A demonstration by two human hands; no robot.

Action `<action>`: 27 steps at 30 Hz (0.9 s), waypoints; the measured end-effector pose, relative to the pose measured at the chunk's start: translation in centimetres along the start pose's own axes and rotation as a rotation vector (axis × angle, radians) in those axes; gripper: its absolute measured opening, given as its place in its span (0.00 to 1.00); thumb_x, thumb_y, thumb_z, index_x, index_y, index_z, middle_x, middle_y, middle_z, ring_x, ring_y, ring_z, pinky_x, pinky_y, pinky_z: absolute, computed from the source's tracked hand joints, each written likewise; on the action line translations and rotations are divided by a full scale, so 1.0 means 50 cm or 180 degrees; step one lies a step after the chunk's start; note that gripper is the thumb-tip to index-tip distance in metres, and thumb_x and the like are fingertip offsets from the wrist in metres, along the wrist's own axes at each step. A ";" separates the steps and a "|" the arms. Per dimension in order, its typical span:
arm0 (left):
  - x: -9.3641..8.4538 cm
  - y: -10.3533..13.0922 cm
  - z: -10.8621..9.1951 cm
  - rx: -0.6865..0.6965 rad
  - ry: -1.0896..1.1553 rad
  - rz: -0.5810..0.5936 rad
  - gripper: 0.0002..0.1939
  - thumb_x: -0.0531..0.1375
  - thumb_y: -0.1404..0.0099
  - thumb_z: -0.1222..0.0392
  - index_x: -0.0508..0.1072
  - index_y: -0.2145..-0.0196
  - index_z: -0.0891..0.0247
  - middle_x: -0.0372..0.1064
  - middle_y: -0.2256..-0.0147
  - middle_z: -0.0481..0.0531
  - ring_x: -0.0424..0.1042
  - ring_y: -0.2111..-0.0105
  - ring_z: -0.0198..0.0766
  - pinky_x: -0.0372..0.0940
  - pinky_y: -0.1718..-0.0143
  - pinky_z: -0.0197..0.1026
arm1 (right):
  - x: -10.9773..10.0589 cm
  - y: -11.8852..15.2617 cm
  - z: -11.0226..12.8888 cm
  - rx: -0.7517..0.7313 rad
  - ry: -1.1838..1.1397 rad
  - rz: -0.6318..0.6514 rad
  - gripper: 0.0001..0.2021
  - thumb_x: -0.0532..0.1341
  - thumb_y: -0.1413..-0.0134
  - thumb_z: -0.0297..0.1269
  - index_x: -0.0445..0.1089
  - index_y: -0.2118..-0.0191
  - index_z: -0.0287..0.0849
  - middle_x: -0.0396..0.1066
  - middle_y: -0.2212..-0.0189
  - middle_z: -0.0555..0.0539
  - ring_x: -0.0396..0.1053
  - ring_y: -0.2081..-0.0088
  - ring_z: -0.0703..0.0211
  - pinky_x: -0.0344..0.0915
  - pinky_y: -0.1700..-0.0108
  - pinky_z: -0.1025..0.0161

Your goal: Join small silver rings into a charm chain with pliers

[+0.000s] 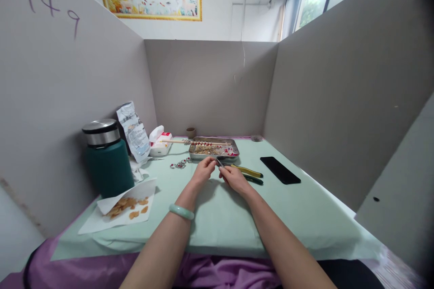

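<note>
My left hand is closed in a pinch near the front of the metal tray; what its fingertips hold is too small to make out. Close beside it, my right hand is closed on a small, thin metal tool that points toward the left fingertips. Pliers with yellow and green handles lie just beyond and to the right of my right hand. Red and gold beads fill the tray, and a stick strung with red beads rests across it. A beaded chain lies left of the tray.
A green flask stands at the left, by a silver packet and a tissue pack. White paper holds snack pieces. A black phone lies at the right. A small brown cup stands behind. Grey partitions enclose the table.
</note>
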State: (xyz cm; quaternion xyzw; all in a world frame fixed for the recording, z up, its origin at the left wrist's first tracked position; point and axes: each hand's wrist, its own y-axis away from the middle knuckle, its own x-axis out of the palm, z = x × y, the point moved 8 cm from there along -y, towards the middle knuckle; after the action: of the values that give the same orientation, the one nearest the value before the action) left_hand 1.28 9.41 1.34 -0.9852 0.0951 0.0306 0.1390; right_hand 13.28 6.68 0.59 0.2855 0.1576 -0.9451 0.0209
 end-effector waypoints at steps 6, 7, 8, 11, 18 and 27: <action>-0.007 -0.002 -0.005 0.0136 -0.0151 -0.0104 0.09 0.54 0.43 0.57 0.67 0.69 0.64 0.52 0.83 0.41 0.50 0.83 0.27 0.47 0.82 0.31 | -0.006 0.003 0.006 -0.0064 0.0240 -0.0277 0.19 0.49 0.43 0.47 0.69 0.74 0.40 0.66 0.81 0.51 0.63 0.75 0.63 0.52 0.72 0.68; -0.008 -0.002 -0.006 0.0161 -0.0195 -0.0131 0.09 0.53 0.43 0.57 0.67 0.69 0.64 0.52 0.83 0.41 0.51 0.83 0.27 0.47 0.82 0.31 | -0.008 0.003 0.007 -0.0091 0.0352 -0.0332 0.19 0.49 0.43 0.47 0.69 0.74 0.40 0.67 0.80 0.50 0.63 0.75 0.62 0.52 0.72 0.68; -0.010 -0.002 -0.007 0.0184 -0.0254 -0.0164 0.09 0.53 0.43 0.56 0.67 0.69 0.64 0.53 0.83 0.41 0.51 0.83 0.27 0.48 0.82 0.31 | -0.010 0.004 0.009 -0.0125 0.0449 -0.0375 0.19 0.50 0.43 0.47 0.69 0.74 0.41 0.68 0.79 0.50 0.64 0.73 0.62 0.51 0.71 0.68; -0.014 -0.002 -0.010 0.0242 -0.0450 -0.0246 0.10 0.54 0.43 0.56 0.68 0.69 0.65 0.55 0.82 0.42 0.53 0.82 0.27 0.49 0.81 0.31 | -0.012 0.007 0.014 -0.0196 0.0645 -0.0419 0.19 0.49 0.42 0.46 0.69 0.73 0.41 0.71 0.76 0.48 0.65 0.72 0.61 0.50 0.71 0.67; -0.017 -0.001 -0.020 0.0421 -0.0719 -0.0305 0.08 0.54 0.44 0.56 0.68 0.72 0.65 0.58 0.81 0.43 0.55 0.80 0.29 0.52 0.79 0.33 | -0.012 0.010 0.016 -0.0210 0.1017 -0.0508 0.18 0.49 0.41 0.45 0.67 0.75 0.41 0.70 0.76 0.48 0.64 0.73 0.62 0.46 0.73 0.67; -0.019 0.000 -0.019 0.0384 -0.0577 -0.0340 0.11 0.55 0.44 0.55 0.70 0.70 0.65 0.56 0.82 0.43 0.55 0.81 0.29 0.51 0.79 0.33 | -0.013 0.009 0.014 -0.0196 0.1137 -0.0575 0.17 0.49 0.41 0.45 0.66 0.74 0.42 0.69 0.76 0.49 0.63 0.73 0.63 0.44 0.73 0.66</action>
State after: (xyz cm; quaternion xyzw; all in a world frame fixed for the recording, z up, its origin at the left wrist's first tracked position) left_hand 0.38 9.30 2.32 -0.9720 0.0312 0.1063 0.2074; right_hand 13.54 6.02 1.36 0.4326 0.2126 -0.8722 -0.0836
